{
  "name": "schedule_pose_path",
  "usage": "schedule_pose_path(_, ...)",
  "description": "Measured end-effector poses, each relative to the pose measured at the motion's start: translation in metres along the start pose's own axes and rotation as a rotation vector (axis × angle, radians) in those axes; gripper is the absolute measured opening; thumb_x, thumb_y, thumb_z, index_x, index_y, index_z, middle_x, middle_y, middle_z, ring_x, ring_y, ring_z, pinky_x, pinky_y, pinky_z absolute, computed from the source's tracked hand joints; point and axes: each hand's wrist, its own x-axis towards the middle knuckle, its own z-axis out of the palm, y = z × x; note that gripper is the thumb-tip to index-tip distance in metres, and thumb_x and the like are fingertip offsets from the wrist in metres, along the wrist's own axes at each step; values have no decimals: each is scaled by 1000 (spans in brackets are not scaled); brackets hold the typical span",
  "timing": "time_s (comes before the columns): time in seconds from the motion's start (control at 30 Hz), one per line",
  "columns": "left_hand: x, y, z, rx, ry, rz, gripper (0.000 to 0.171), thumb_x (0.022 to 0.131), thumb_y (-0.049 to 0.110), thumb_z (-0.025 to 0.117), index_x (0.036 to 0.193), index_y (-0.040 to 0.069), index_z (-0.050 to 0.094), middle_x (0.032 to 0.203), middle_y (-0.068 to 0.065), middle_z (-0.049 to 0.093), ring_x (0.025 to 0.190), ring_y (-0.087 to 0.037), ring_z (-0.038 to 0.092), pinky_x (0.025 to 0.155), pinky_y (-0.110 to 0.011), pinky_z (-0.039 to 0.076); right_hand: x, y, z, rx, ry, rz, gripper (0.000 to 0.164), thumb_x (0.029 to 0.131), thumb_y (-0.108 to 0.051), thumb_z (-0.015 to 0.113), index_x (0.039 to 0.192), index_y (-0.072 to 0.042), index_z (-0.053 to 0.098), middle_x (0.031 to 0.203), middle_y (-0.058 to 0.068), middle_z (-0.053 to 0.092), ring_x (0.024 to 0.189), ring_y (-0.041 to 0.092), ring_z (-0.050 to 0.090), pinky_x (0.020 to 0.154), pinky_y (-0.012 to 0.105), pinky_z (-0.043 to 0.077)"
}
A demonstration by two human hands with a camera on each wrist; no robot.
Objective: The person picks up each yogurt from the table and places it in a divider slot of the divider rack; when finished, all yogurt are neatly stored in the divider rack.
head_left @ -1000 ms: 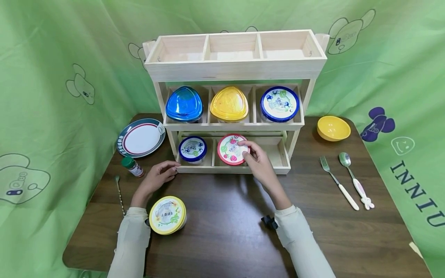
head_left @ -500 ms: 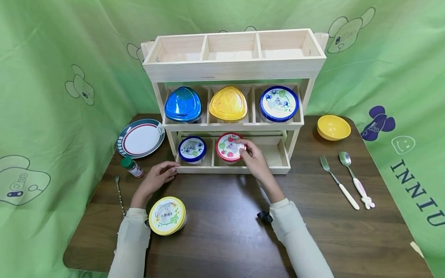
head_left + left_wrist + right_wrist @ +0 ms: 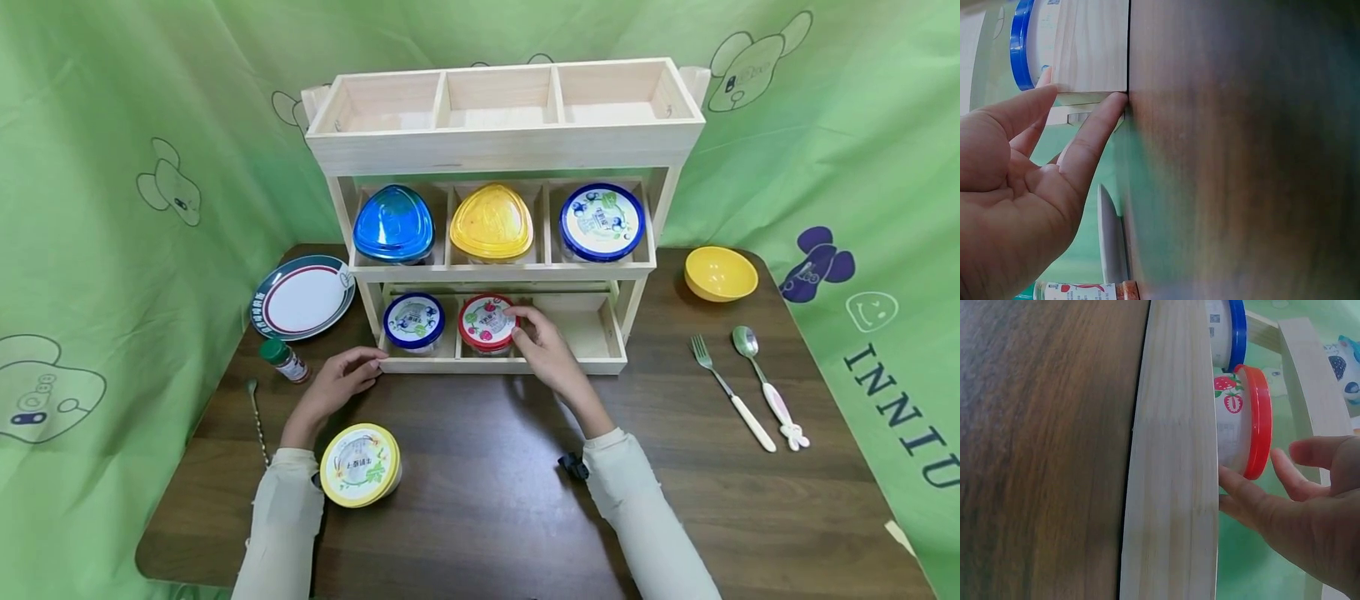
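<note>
In the head view, a tub with a red lid and strawberry print stands in the bottom tier of the wooden rack. Beside its right side is my right hand; in the right wrist view the extended fingers reach the tub's lower side, not wrapped around it. To its left, past a divider, sits a smaller tub with a dark blue lid. My left hand touches the rack's lower left front corner with extended fingertips. A yellow-lidded tub stands on the table near the left wrist.
The middle tier holds a blue-lidded jar, a yellow-lidded jar and a blueberry tub. Plates, a green-capped bottle and a twisted-handle spoon lie left. A yellow bowl, fork and spoon are right.
The red-lidded tub has moved left and settled lower in the bottom tier, towards the divider. My right hand has shifted left with it. The left hand stays at the corner.
</note>
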Motion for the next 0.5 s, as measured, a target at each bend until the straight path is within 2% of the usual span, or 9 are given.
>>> schedule_pose_path(0.1,0,0,0,-3,1,-1,34,116,11,52,145,-7,59,149,-27,54,137,-34,56,113,-44,52,-1,-1,-1,-19,27,-17,38,107,3,53,144,9,58,154,29,54,149,44,47,127,54,36)
schedule_pose_path(0.2,-1,-1,0,10,1,-3,34,116,11,52,145,-7,59,149,-27,54,137,-35,55,113,-45,52,-4,0,-3,-16,66,-30,37,107,2,54,143,8,60,153,28,56,152,41,44,131,50,31)
schedule_pose_path(0.5,-1,0,0,10,-1,14,35,116,12,52,145,-7,59,147,-28,55,139,-39,54,114,-48,50,-19,0,-22,-24,200,-48,34,109,1,51,140,7,63,151,27,59,147,41,50,127,52,39)
